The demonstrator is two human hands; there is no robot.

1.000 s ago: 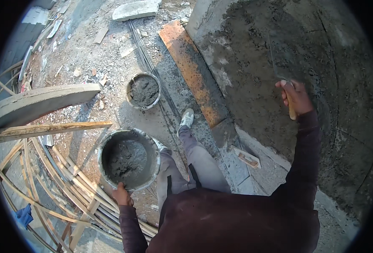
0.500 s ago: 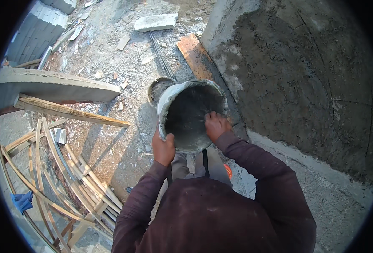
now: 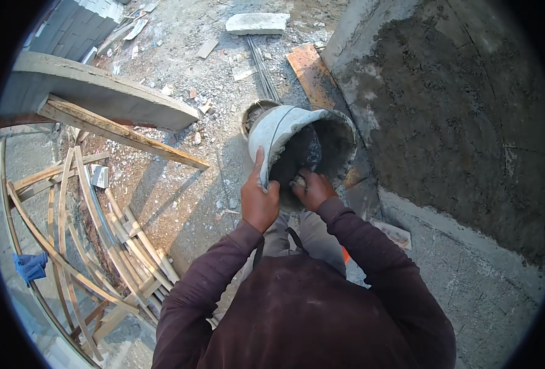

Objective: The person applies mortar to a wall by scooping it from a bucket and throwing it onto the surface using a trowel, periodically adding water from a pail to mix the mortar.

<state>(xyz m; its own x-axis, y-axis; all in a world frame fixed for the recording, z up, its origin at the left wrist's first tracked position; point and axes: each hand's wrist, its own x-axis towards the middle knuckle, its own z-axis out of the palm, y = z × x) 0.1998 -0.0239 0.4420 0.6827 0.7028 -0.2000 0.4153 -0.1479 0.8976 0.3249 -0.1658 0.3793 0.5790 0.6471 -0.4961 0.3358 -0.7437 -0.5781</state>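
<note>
A white, mortar-smeared bucket (image 3: 266, 138) is tilted in front of my legs, its mouth facing me and to the right. My left hand (image 3: 260, 200) is closed on its near-left rim, one finger stretched along the outer wall. Inside the mouth, my right hand (image 3: 316, 192) is closed round a pale rounded handle end. A grey, speckled blade (image 3: 312, 149) shows beyond the fingers, so this looks like a trowel, partly hidden. Dark grey mortar (image 3: 289, 154) coats the bucket's inside. Just behind it stands a second, smaller bucket (image 3: 246, 126) with grey material in it.
On the right rises a wall (image 3: 432, 123) covered in wet grey plaster. An orange-brown board (image 3: 311, 72) and thin metal rods (image 3: 262, 67) lie ahead, near a pale slab (image 3: 257, 23). To the left, a timber beam (image 3: 124, 135) leans by a low wall (image 3: 109, 89); poles (image 3: 140, 246) lie below.
The bucket has tipped further to the right. My right hand has shifted inside it, and the trowel's blade now shows. My left hand still grips the rim. The view has shifted slightly.
</note>
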